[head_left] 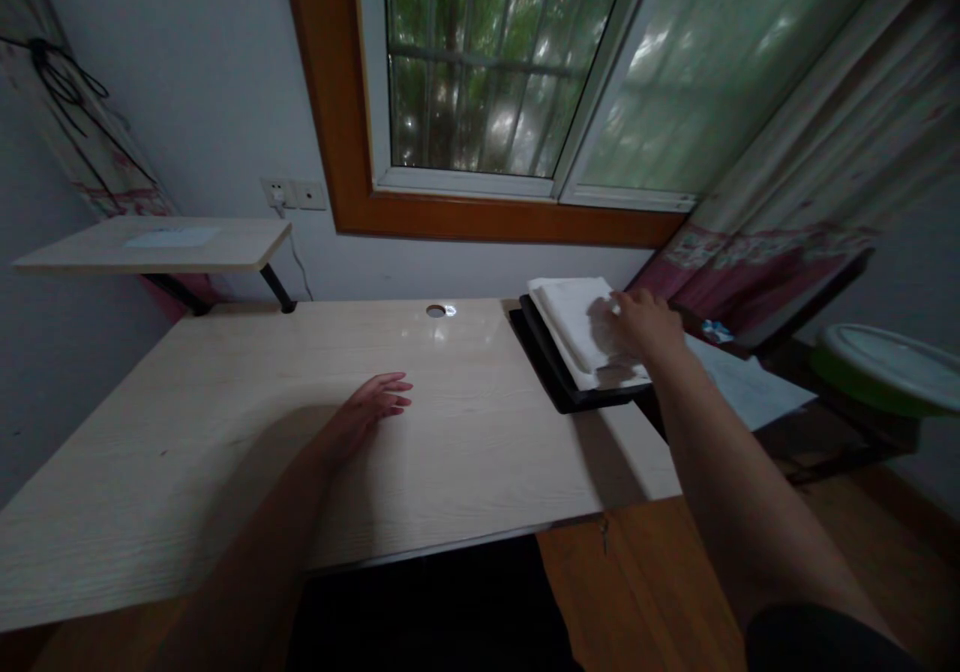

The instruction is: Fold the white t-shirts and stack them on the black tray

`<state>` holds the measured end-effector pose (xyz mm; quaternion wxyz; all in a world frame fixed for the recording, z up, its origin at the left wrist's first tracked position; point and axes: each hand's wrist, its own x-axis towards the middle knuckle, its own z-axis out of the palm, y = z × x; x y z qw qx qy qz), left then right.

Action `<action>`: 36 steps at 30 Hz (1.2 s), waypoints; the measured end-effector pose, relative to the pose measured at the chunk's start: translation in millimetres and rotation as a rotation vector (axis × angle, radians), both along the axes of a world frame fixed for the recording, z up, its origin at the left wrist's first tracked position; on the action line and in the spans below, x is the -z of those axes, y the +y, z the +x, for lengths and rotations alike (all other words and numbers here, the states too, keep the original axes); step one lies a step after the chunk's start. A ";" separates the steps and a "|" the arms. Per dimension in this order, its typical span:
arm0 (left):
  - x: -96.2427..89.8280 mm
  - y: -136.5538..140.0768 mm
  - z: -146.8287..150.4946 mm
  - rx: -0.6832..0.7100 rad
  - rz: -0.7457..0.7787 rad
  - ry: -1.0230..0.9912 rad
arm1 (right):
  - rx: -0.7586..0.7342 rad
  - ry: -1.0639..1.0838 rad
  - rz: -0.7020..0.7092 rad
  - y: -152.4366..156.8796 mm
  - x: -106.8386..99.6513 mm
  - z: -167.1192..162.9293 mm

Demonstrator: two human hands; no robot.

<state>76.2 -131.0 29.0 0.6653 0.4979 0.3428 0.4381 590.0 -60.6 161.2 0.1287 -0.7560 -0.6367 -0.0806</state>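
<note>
My left hand point(375, 404) is just above or on the pale wooden desk point(457, 462), fingers apart and holding nothing. Over at the desk's right side, my right hand point(649, 327) is at the right edge of a soft white stack point(574, 317), its fingers bent against it. What the stack consists of, sheets or folded packets, I cannot make out. Beneath it lies a flat black case or tray point(551, 367), slightly askew near the desk's right edge. The right hand's fingertips are partly hidden.
A raised shelf point(262, 242) on black legs carries a paper sheet point(172, 237) at the left. A cable hole point(436, 310) is at the desk's back. Right of the desk are a pale sheet point(750, 382) and a green tub with a whitish lid point(892, 352). A key point(604, 532) hangs at the front edge.
</note>
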 end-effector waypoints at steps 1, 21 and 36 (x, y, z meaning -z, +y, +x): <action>0.8 0.4 -0.2 0.005 0.005 0.002 | -0.088 -0.035 0.020 4.4 1.8 -8.5; -1.0 -1.3 -0.8 0.026 0.031 0.040 | -0.148 -0.064 -0.095 66.7 47.4 -5.8; 6.1 1.5 -2.7 0.041 0.066 0.059 | -0.105 -0.024 0.052 34.8 56.7 37.4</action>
